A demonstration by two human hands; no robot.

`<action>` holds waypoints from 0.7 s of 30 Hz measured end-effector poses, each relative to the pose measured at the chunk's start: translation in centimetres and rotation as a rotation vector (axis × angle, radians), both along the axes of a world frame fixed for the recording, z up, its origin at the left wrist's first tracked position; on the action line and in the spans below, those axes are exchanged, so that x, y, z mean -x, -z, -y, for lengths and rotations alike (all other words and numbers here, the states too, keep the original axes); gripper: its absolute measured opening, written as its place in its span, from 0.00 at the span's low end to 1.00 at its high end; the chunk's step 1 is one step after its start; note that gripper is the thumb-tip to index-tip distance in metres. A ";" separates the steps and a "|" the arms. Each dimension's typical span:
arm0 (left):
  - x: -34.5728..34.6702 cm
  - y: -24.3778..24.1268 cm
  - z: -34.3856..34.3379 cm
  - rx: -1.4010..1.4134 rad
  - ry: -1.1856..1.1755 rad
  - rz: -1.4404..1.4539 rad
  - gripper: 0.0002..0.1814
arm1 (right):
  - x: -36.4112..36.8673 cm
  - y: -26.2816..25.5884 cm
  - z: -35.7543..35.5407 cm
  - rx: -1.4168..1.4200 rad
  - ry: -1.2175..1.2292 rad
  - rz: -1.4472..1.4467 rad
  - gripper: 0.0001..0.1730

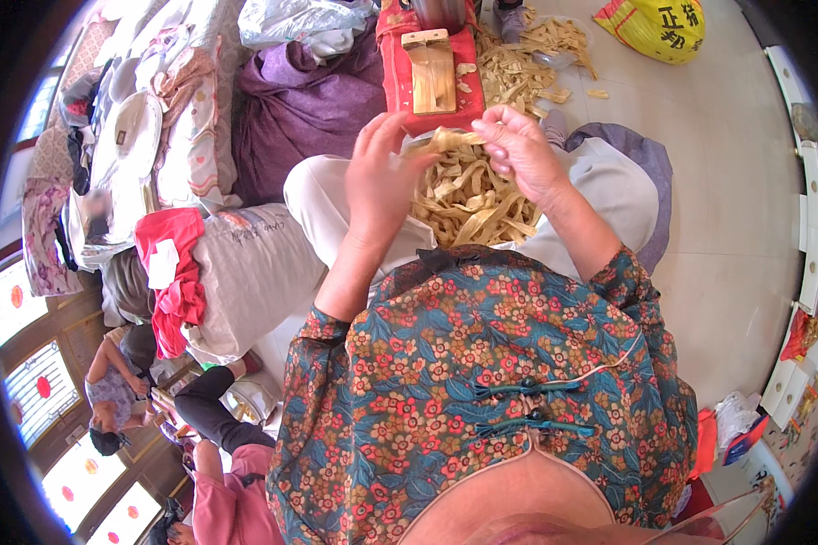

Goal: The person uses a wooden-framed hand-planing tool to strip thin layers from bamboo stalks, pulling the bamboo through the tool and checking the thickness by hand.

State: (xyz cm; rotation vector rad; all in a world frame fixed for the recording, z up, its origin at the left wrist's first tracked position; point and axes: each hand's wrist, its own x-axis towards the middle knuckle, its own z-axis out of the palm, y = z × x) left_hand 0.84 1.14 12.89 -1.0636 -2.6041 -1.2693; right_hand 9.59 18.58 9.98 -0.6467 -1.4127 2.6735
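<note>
A pale yellow dried strip (453,139) stretches between my two hands, above a heap of similar dried strips (477,197) between my knees. My right hand (521,150) pinches one end of the strip between thumb and fingers. At the strip's other end is my left hand (385,177), blurred, with its fingers bent; whether it grips the strip is unclear. Just beyond my hands, a wooden block (433,78) with a raised end piece lies on a bench covered in red cloth (397,95). The rim of whatever holds the heap is mostly hidden.
More dried strips (511,75) lie on the floor right of the bench, near a yellow bag (661,30). Purple cloth (307,109) and a stuffed white sack (259,272) are at the left. Two people (119,388) (238,484) sit at the lower left. A metal pot (440,13) stands on the bench.
</note>
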 end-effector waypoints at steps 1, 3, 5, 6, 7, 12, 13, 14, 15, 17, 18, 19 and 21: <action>-0.6 -0.7 -0.4 0.035 0.008 -0.217 0.24 | 0.0 0.1 0.5 -0.048 -0.017 -0.009 0.06; -1.6 -0.1 -0.7 0.137 0.236 -0.038 0.22 | 0.2 0.2 1.8 -0.139 -0.062 -0.034 0.08; -2.0 1.4 -0.9 0.278 0.204 -0.096 0.18 | 0.2 1.3 2.4 -0.116 -0.105 -0.029 0.09; -1.7 1.9 -0.7 0.287 0.234 -0.164 0.16 | 0.0 1.6 2.4 -0.180 -0.137 0.010 0.10; -1.3 2.4 -0.4 0.306 0.258 -0.209 0.16 | -0.1 1.8 2.3 -0.242 -0.168 0.050 0.10; 1.2 4.1 -0.1 0.340 0.331 -0.460 0.13 | -0.2 1.6 2.6 -0.396 -0.364 0.090 0.11; 1.9 4.1 -0.2 0.319 0.340 -0.511 0.12 | -0.1 1.5 2.9 -0.445 -0.348 0.051 0.11; 2.5 4.4 -0.3 0.258 0.337 -0.566 0.10 | 0.1 1.4 3.3 -0.493 -0.332 0.011 0.11; 3.0 4.7 -0.3 0.255 0.330 -0.580 0.10 | 0.2 1.1 3.7 -0.541 -0.317 -0.028 0.11; 4.0 5.0 -0.2 0.250 0.317 -0.607 0.10 | 0.1 -0.2 4.3 -0.596 -0.268 -0.062 0.11; 4.6 5.1 -0.3 0.199 0.307 -0.618 0.10 | 0.1 -0.8 4.6 -0.644 -0.241 -0.089 0.13; 4.9 5.3 -0.4 0.198 0.302 -0.601 0.10 | 0.1 -1.4 4.8 -0.691 -0.214 -0.117 0.14; 5.6 5.7 -0.7 0.195 0.290 -0.568 0.09 | 0.3 -2.0 4.8 -0.729 -0.188 -0.105 0.12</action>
